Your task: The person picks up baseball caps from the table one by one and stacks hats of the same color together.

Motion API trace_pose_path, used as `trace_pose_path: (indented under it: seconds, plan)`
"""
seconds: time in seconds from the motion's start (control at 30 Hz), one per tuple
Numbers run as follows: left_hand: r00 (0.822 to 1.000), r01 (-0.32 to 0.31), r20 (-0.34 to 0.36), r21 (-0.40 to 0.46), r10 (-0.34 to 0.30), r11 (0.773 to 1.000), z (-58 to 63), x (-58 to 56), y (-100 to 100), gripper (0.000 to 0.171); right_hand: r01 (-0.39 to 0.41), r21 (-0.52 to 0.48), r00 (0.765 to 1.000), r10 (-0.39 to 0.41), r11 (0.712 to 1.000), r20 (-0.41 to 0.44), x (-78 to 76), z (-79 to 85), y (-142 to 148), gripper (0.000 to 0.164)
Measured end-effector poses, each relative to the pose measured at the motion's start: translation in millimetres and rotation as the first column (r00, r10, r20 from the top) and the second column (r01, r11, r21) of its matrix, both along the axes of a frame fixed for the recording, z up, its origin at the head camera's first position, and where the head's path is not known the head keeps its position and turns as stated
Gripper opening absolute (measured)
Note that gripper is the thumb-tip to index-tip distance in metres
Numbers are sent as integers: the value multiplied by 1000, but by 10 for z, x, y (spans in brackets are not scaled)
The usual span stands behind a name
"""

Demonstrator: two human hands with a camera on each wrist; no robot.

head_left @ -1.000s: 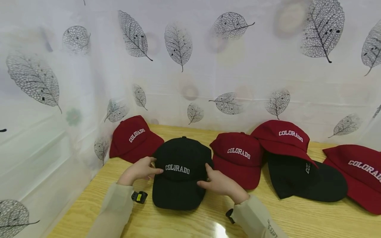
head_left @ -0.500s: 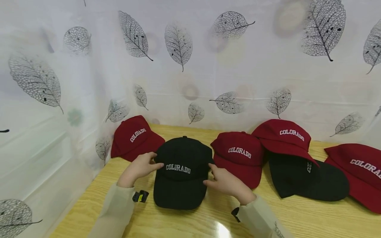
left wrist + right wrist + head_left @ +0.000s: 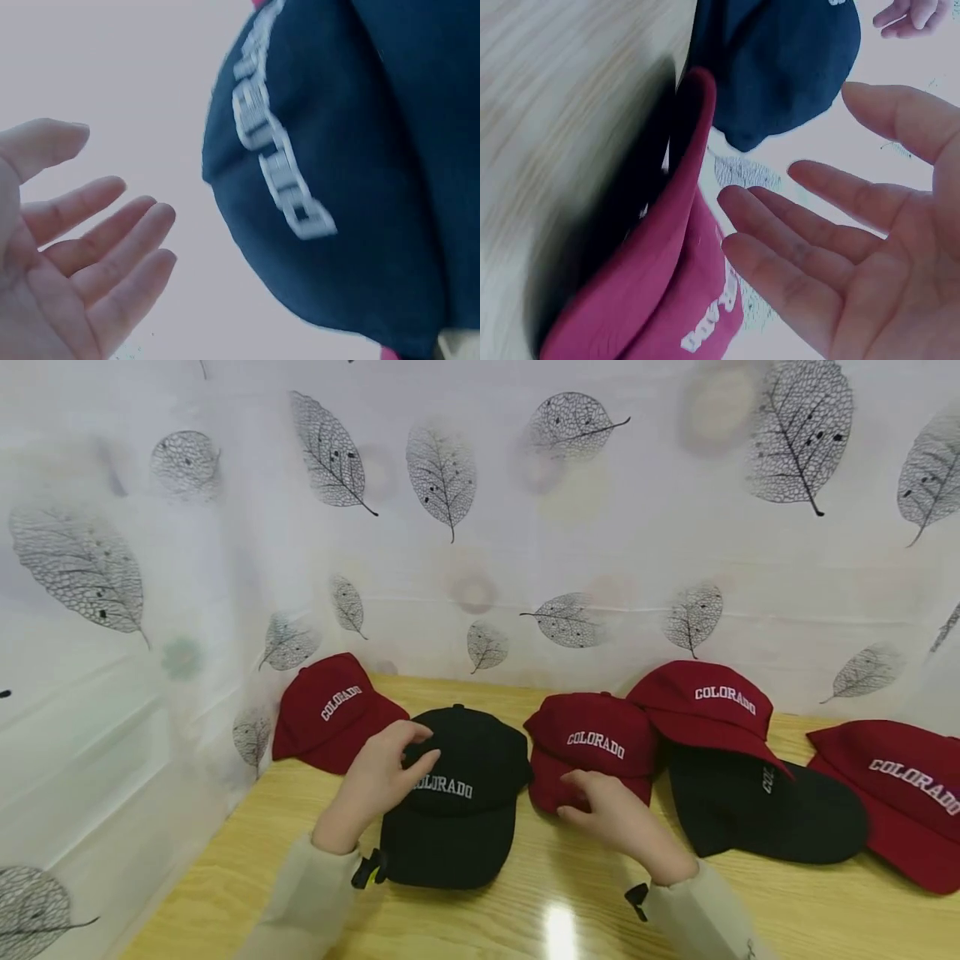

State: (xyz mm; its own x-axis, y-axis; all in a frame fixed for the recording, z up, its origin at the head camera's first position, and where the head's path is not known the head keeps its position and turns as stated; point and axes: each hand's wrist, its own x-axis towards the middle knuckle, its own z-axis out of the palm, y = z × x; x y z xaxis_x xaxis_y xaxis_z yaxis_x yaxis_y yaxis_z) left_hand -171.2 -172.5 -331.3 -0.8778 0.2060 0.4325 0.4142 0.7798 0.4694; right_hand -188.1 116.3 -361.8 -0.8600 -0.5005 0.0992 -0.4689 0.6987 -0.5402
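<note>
Wooden table [image 3: 450, 922]: black cap [image 3: 467, 804] near relaxed left fingers [image 3: 133, 296].

Left hand [image 3: 375, 785]: bare, fingers [image 3: 124, 247] loosely bent, thumb apart
Right hand [image 3: 618, 814]: bare, relaxed, similarly spread
Forearms [image 3: 311, 893]: pale beige cloth sleeves, reaching from near towards far

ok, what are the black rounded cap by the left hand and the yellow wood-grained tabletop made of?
Black rounded cap: matte, probably woven cloth; no sheen, brim seam, stitched-looking white lettering.
Yellow wood-grained tabletop: glossy, wood or printed laminate, can't tell; grain streaks, glare.
</note>
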Motion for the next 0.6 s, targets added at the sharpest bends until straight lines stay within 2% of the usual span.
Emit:
trace_pose_path:
  seconds: [0.1,0.27,0.43,0.6]
  plan:
    - [996,49,-73,-10,-50,999,4,11,113,25,1,20,1000,0,1000,-30,5,4,109,28]
    - [979,154,-132,-29,-157,988,-9,-12,318,22,45,36,999,-45,998,-11,25,27,299,26]
    - [969,219,-106,-63,-225,974,-43,-16,506,20,103,59,995,-104,993,13,62,42,464,29]
    - [968,241,-56,-77,-246,967,-94,-44,666,20,128,45,992,-129,991,13,112,66,637,31]
